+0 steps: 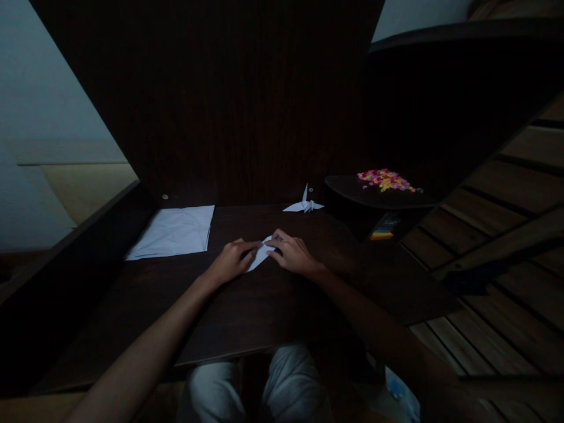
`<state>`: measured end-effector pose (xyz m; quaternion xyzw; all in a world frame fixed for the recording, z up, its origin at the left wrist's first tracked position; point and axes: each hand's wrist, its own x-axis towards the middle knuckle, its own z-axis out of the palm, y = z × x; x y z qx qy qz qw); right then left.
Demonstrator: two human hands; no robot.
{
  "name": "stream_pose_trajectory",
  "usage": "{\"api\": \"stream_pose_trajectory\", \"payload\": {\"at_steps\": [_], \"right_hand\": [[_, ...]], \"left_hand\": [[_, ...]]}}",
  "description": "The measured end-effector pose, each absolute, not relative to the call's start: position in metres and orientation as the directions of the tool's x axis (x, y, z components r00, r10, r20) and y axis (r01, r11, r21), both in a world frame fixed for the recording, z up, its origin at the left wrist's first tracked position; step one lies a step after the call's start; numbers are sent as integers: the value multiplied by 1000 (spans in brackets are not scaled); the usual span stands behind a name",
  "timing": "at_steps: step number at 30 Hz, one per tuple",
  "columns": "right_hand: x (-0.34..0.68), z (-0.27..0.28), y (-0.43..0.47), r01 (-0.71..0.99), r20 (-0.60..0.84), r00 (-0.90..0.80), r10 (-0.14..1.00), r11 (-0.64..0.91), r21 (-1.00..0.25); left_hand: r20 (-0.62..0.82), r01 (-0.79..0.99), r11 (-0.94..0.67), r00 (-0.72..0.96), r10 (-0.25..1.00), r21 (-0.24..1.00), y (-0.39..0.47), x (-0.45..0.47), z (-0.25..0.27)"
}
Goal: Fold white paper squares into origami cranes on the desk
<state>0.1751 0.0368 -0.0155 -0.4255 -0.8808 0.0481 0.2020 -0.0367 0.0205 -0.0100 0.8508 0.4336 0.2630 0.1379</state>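
Note:
A small piece of folded white paper point(261, 256) lies on the dark desk between my hands. My left hand point(234, 259) holds it from the left, with thumb and forefinger against its edge. On the other side, my right hand point(291, 251) grips the upper right part, fingers bent over the paper. My fingers cover portions of the folds. Behind my hands, near the back panel, stands a white origami crane point(305, 202) with spread wings. To the left rests a stack of white paper sheets point(176, 230).
A pile of small pink, red and yellow pieces point(385, 180) sits on a rounded shelf point(374, 198) at the right. A tall dark back panel point(229, 106) and a left side board point(79, 258) bound the desk point(247, 317). The room is dim.

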Motion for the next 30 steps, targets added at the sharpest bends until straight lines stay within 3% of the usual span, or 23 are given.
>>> {"api": "stream_pose_trajectory", "payload": {"at_steps": [6, 12, 16, 25, 30], "right_hand": [[168, -20, 40, 841, 292, -340, 894, 428, -332], [163, -22, 38, 852, 264, -249, 932, 340, -398], [161, -23, 37, 807, 272, -270, 924, 371, -459], [161, -32, 45, 552, 345, -293, 892, 453, -700], [156, -42, 51, 140, 254, -202, 946, 285, -948]], "left_hand": [[299, 676, -471, 364, 882, 566, 24, -35, -14], [290, 822, -375, 268, 919, 429, 24, -27, -18], [291, 830, -353, 242, 926, 432, 26, -25, -24], [323, 690, -315, 124, 938, 651, 29, -22, -29], [309, 474, -286, 32, 951, 833, 30, -19, -29]]}}
